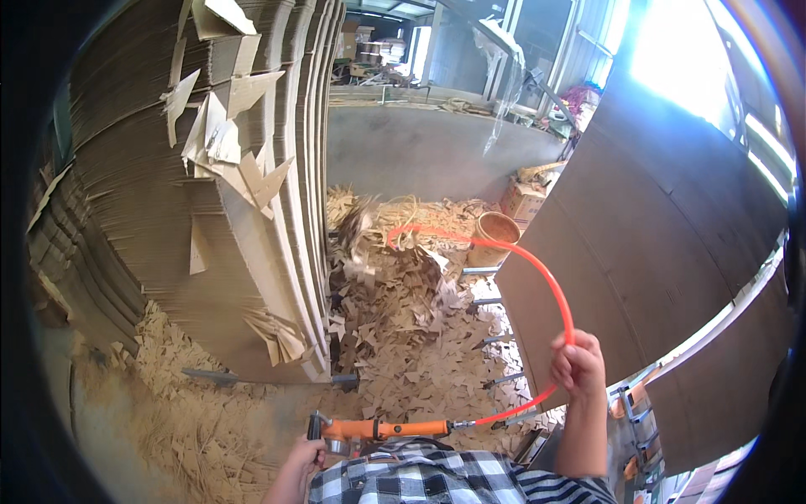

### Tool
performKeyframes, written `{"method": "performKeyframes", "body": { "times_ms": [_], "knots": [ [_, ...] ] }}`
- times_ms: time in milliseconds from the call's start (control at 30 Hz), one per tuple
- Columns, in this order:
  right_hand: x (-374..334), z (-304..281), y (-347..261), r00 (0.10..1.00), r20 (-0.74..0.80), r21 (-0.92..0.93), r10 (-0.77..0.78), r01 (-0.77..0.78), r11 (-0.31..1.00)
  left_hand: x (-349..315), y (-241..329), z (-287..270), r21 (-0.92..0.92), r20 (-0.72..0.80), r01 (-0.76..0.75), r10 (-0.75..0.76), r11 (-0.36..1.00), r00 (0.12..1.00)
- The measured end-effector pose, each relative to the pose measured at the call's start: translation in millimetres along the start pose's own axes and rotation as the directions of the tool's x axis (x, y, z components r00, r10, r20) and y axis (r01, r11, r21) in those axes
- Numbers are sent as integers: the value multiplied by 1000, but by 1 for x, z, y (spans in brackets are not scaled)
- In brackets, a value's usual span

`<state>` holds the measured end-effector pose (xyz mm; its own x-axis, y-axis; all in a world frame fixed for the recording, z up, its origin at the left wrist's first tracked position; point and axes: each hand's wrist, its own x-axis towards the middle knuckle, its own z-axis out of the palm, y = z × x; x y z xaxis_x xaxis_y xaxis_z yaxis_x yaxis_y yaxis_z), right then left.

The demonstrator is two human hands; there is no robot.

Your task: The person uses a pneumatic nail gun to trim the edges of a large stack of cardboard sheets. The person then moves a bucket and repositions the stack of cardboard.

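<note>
My left hand point(307, 454) is wrapped round the black grip at the left end of an orange air tool point(386, 429), which lies level in front of my checked shirt. From the tool's right end a bright orange-red air hose point(550, 281) loops up and away over the floor. My right hand point(578, 363) is closed round that hose at the right. To the left stands a tall stack of cardboard sheets point(159, 227) on edge, apart from both hands. Torn cardboard scraps point(243, 185) stick out of its upper face.
Cardboard offcuts point(403, 353) cover the floor between the stack and a large brown board point(646, 218) leaning at the right. Beyond are a round bin point(498, 227), a cardboard box point(522, 200) and a grey low wall point(403, 151). Metal bars point(504, 380) poke out at floor level.
</note>
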<state>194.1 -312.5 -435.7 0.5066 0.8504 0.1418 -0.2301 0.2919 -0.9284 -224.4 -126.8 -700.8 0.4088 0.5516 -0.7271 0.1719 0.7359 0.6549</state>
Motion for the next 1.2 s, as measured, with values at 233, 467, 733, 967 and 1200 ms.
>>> {"method": "performKeyframes", "body": {
  "times_ms": [233, 467, 733, 967, 1200],
  "knots": [
    [-43, 19, -29, 666, 712, 155, -220, 156, 975, 32, -11, -21, 55, 89, 34, -39, 998, 995],
    [34, -49, 33, 844, -355, -458, 402, -532, 712, 81, 3, 32, 652, 161, -311, 274, 692, 948],
    [81, -64, 103, 504, 711, -367, 490, -329, 870, 96, 84, 133, 499, -118, 81, -25, 863, 993],
    [128, -138, 104, 981, -98, -672, 169, -190, 715, 119, 98, 149, 470, -207, 137, -41, 872, 977],
    [168, -173, 77, 985, -154, -446, -74, -3, 895, 154, 117, 183, 207, -247, 2, 50, 978, 968]
  ]
}}
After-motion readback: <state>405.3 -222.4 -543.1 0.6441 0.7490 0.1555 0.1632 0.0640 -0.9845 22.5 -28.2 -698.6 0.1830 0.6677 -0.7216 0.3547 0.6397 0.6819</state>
